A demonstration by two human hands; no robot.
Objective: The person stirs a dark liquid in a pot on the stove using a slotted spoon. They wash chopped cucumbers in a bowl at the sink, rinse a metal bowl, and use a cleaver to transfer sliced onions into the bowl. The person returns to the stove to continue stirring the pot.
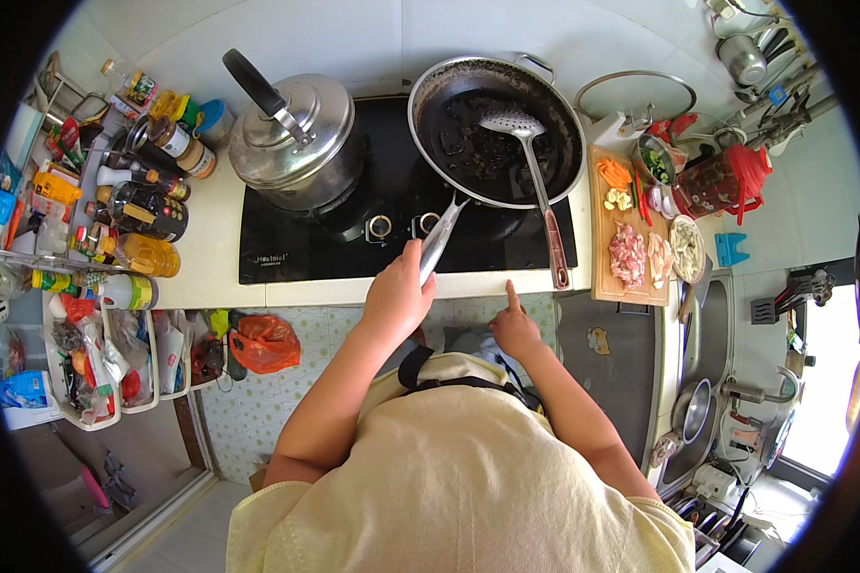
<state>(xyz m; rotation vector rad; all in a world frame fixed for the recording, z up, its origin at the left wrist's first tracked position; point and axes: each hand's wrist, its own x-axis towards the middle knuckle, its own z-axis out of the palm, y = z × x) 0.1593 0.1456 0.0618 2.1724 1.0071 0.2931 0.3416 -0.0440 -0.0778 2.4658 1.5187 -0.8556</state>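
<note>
My left hand [400, 295] is closed around the metal handle of a large dark wok [498, 132]. Oily liquid with dark bits lies in the wok's bottom. A slotted metal skimmer [514, 123] rests in it, its reddish handle reaching over the near rim and past the counter edge. My right hand [516, 328] holds nothing; its index finger points at the counter's front edge, left of the skimmer handle's end. The wok stands on the black glass cooktop [294, 247], beside a lidded steel pot [294, 147]. On a wooden cutting board [602, 279] lie sliced meat, carrot strips, garlic and red chillies.
Bottles and jars [147, 208] crowd the counter at left. A bowl of pale sliced food [686, 251] and a red-lidded jar [720, 183] stand right of the board. Behind leans a glass lid [636, 93]. The sink [717, 322] lies farther right; an orange bag [265, 344] hangs below the counter.
</note>
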